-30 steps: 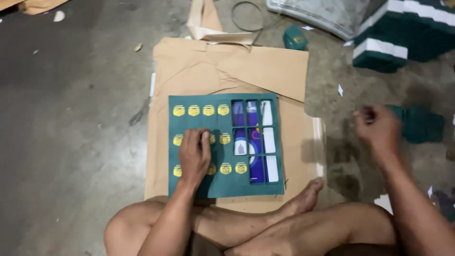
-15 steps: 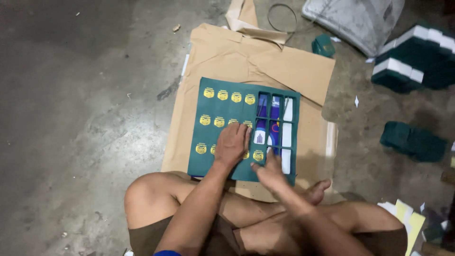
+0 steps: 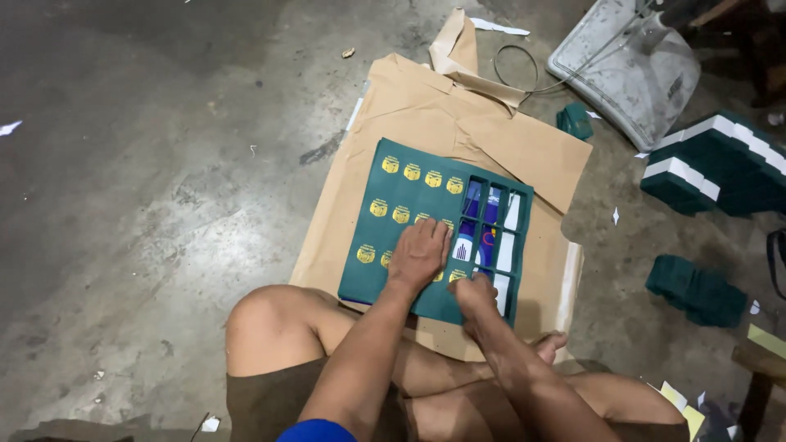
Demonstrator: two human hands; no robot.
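Note:
A dark green printed sheet (image 3: 409,196) with rows of gold round emblems lies on brown paper (image 3: 458,123) on the floor in front of my crossed legs. Its right side has rectangular cut-out windows (image 3: 491,233) showing blue and white print beneath. My left hand (image 3: 419,255) lies flat on the sheet's lower middle, palm down, fingers spread. My right hand (image 3: 473,296) is just to its right at the sheet's lower edge, fingertips bent down and pinching at the sheet beside a gold emblem.
Stacks of green and white pieces (image 3: 720,164) stand at the right, with a smaller green pile (image 3: 696,288) nearer. A grey plastic sack (image 3: 626,69), a loop of cord (image 3: 516,65) and a small green piece (image 3: 575,120) lie behind. Bare concrete (image 3: 147,205) spreads left.
My right hand came in from the far right to the sheet's lower edge beside my left hand. The left hand stayed on the sheet. The view shifted left.

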